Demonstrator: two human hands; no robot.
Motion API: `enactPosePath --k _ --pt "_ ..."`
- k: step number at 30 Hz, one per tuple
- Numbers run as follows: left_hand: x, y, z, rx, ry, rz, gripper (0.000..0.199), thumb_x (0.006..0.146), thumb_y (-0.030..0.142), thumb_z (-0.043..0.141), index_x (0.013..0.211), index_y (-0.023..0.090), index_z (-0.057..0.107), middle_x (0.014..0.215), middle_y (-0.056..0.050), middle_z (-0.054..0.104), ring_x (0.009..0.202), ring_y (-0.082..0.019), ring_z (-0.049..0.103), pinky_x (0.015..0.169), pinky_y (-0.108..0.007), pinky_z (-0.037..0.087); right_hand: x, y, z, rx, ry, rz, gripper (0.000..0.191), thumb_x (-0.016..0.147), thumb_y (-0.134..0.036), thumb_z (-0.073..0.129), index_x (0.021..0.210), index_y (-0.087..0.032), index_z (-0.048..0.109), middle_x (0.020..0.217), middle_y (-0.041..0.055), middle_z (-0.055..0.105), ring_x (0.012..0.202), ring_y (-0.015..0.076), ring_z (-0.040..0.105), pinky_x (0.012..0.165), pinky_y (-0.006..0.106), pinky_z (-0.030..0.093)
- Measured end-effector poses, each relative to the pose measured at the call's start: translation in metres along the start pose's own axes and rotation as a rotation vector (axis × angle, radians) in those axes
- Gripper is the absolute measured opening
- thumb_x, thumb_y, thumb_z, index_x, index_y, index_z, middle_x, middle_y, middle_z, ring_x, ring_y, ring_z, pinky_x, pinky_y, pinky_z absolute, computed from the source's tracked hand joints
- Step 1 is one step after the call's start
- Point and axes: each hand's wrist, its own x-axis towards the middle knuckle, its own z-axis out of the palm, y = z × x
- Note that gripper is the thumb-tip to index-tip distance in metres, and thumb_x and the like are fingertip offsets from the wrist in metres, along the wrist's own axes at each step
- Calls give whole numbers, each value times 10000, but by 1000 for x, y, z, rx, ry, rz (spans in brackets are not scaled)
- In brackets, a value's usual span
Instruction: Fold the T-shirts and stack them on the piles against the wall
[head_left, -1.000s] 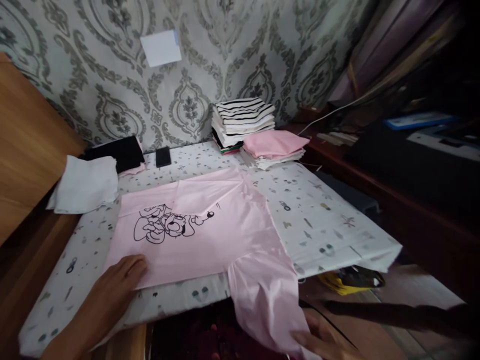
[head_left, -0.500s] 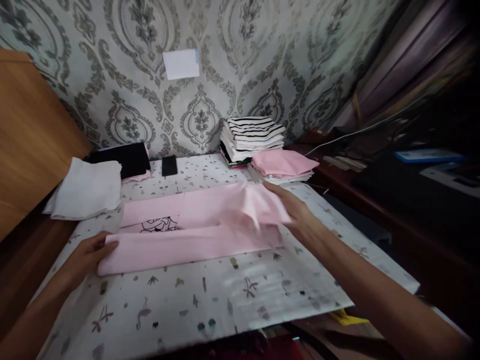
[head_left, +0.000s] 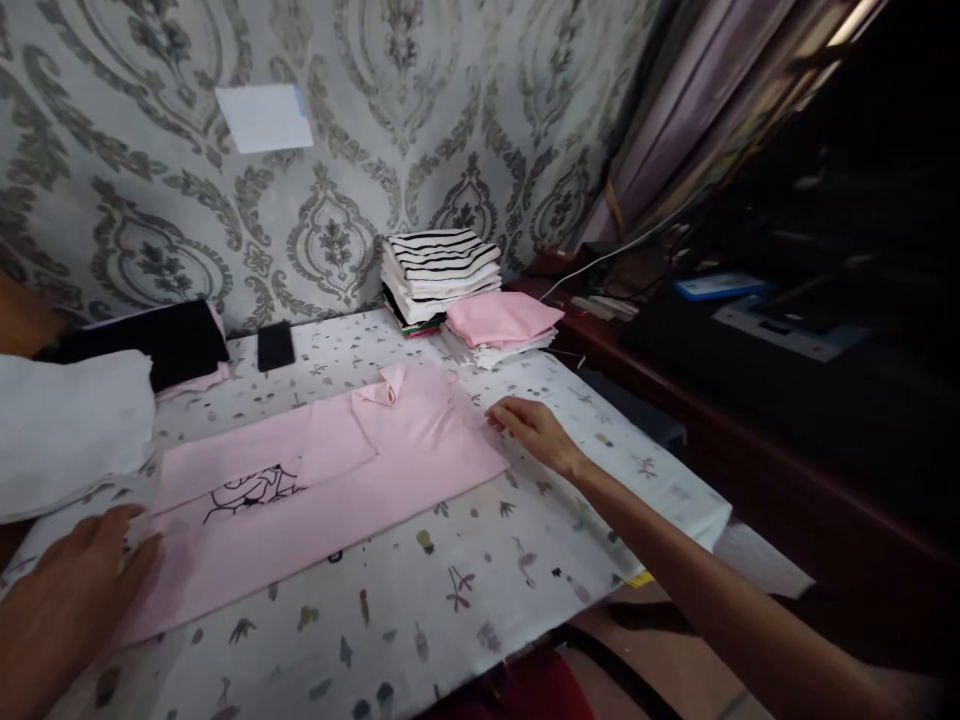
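A light pink T-shirt point(head_left: 390, 490) with a black line drawing lies lengthwise on the patterned cloth, its sides folded inward over part of the print. One bunched, rolled bit of fabric stands up near its far right edge. At the shirt's left end is my left hand point(head_left: 79, 575), thumb and fingers apart over the fabric's edge. My right hand point(head_left: 536, 432) is at the opposite end, its curled fingers pinching at the shirt's right edge; the fingertips' hold is small and partly hidden.
Behind the shirt stand a stack of folded striped and white clothes point(head_left: 442, 262) and a pink folded garment point(head_left: 502, 318) on white ones. Farther left are a black phone point(head_left: 275, 346), folded black clothing point(head_left: 172, 345) and white cloth point(head_left: 71, 430). A dark red ledge point(head_left: 600, 345) runs along the right.
The right end of the shirt, blurred and lifted before, now lies flatter. My right hand has lowered to its edge. My left fingers have parted from their pinch. The view has turned right.
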Motion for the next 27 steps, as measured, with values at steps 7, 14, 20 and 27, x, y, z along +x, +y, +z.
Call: enactPosePath --k 7,14,20,27 --pt "87 222 -35 -404 -3 399 507 895 575 407 1232 218 531 1202 -112 673 1106 -274 644 856 -389 521 -20 2 -1 -115 -67 -141 424 975 -515 415 1009 -184 678 992 83 709 948 232 638 850 366 481" --pt "200 335 3 -192 -71 197 524 690 507 658 1067 147 611 1040 -203 708 1014 -361 648 756 -380 469 -24 13 -2 9 -52 -120 479 1001 -551 349 1125 -183 631 976 87 718 960 229 648 890 400 494" --pt "237 314 3 -286 -47 284 209 681 366 515 756 200 617 673 -20 632 749 -215 608 589 -264 386 -25 17 -5 35 -56 -137 444 1016 -518 333 1165 -198 602 986 71 706 965 211 646 899 382 492" --pt "257 287 10 -706 -90 233 288 560 431 571 726 196 552 561 50 485 536 -142 475 468 -227 339 -26 22 -7 68 -62 -92 401 974 -478 464 1226 -189 583 942 59 698 880 200 639 812 356 497"
